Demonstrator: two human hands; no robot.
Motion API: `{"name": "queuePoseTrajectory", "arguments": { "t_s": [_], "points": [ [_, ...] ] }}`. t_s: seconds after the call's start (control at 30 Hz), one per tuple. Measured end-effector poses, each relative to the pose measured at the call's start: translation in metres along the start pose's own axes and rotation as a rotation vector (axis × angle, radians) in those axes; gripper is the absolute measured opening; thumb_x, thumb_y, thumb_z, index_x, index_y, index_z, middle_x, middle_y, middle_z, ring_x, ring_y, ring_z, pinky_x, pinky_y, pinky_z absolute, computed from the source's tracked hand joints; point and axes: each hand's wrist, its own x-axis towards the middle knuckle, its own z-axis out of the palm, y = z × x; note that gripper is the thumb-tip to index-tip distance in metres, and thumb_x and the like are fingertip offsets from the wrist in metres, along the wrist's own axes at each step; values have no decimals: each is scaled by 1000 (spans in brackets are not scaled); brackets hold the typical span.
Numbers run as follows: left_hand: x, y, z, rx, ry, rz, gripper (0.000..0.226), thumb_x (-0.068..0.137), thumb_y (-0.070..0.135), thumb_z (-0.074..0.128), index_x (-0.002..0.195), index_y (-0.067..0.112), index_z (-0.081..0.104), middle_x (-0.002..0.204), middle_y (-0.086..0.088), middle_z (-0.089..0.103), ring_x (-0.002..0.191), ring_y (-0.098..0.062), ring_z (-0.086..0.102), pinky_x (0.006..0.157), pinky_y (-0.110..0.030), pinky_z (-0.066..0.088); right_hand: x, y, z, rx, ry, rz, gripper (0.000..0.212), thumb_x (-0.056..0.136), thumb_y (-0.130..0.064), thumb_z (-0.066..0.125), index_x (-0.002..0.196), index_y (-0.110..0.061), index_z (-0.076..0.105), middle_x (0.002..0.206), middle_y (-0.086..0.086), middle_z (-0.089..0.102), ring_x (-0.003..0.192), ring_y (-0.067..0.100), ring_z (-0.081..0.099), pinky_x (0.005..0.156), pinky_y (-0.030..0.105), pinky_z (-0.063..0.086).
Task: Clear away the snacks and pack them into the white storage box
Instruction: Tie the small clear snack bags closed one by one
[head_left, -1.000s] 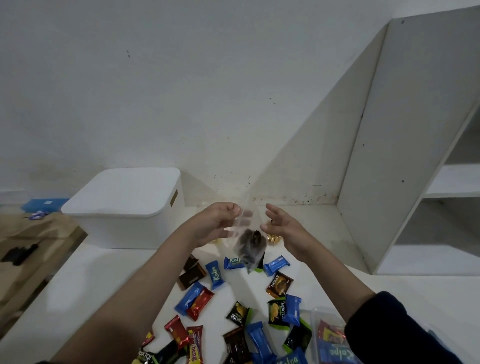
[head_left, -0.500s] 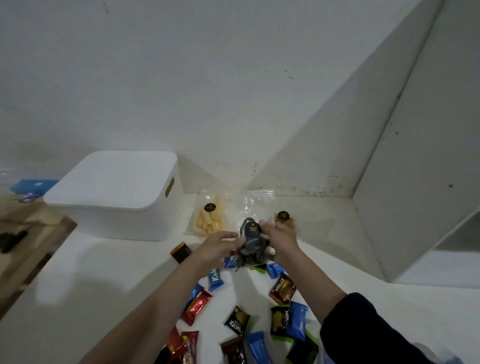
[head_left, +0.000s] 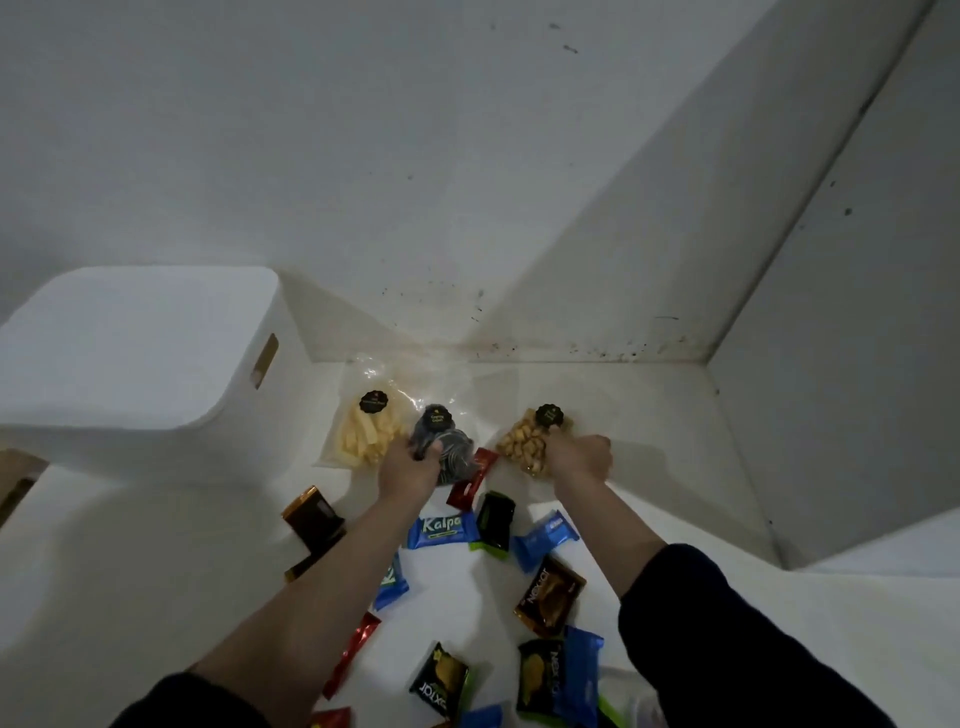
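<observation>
The white storage box (head_left: 130, 364) stands at the left with its lid on. Three clear snack bags lie by the back wall: yellow sticks (head_left: 366, 434), dark round pieces (head_left: 449, 452) and golden nuts (head_left: 530, 444). My left hand (head_left: 410, 470) grips the near end of the dark bag. My right hand (head_left: 582, 460) grips the near end of the nut bag. Several small wrapped snacks lie between my forearms, among them a blue Kalpa wafer (head_left: 441, 529), a red packet (head_left: 474, 479) and a brown Nextar packet (head_left: 549, 597).
A white upright panel (head_left: 857, 312) closes off the right side of the table. The wall runs along the back. A brown wooden surface edge (head_left: 18, 483) shows at the far left beside the box. More wrappers (head_left: 558, 675) lie near the bottom edge.
The dark bag, held up in both hands a second ago, is down on the table. My right hand has left it and moved right onto the nut bag. The view tilted down.
</observation>
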Motion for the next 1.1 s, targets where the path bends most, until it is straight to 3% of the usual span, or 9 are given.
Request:
{"name": "queuePoseTrajectory", "arguments": {
  "t_s": [0.13,0.23,0.4,0.53,0.6,0.7,0.8,0.97,1.1],
  "points": [
    [12,2,11,133,60,51,31,91,26,59,111,3,54,108,-17,63,102,-34,59,87,-38,49,16,8,2,92,-93,-39,29,84,-17,62,102,5,64,105,18,67,88,28,62,72,29,49],
    [14,5,15,253,131,112,32,89,22,60,109,-2,53,109,-21,59,102,-37,57,80,-37,46,17,12,-8,164,-123,-90,21,86,-10,62,105,-2,63,99,11,62,92,26,60,75,27,47],
    [-1,24,22,385,178,145,53,86,20,63,129,-3,43,132,-25,37,117,-38,45,91,-42,45,9,18,-31,279,-168,-220,19,82,5,59,92,-11,57,100,11,65,92,24,62,82,36,54],
    [-25,50,28,262,7,258,62,86,41,62,135,7,44,138,-14,42,127,-29,42,103,-40,40,-7,19,-60,305,-233,-411,19,83,9,58,89,-10,58,95,8,64,86,17,61,69,23,52],
    [-41,68,26,98,-176,289,60,88,45,58,138,15,42,141,-5,44,129,-22,42,105,-38,39,-19,17,-74,317,-279,-472,20,83,9,58,86,-11,58,94,7,64,87,17,60,71,25,53],
    [-65,94,19,-65,-362,341,45,91,40,56,132,23,49,130,-1,56,120,-15,49,96,-30,40,-41,12,-92,323,-359,-538,23,83,11,59,84,-13,59,96,9,65,89,21,62,75,35,55],
    [-85,114,6,-85,-337,443,19,92,33,56,106,25,65,108,1,69,104,-13,62,95,-36,49,-63,6,-109,290,-440,-625,27,81,11,60,84,-15,60,97,9,66,91,25,63,76,42,56],
    [-125,132,-28,-228,-336,506,20,95,19,52,99,7,67,89,-5,72,80,-15,69,71,-24,54,-109,-18,-137,256,-471,-777,22,84,-8,69,103,-16,60,90,0,66,84,11,62,71,15,51],
    [-157,136,-59,-278,-389,530,22,96,25,49,94,14,68,88,-3,74,76,-11,69,71,-24,55,-149,-37,-157,366,-378,-893,6,86,-18,67,92,-19,66,89,5,71,85,16,67,75,23,53]
  ]
}}
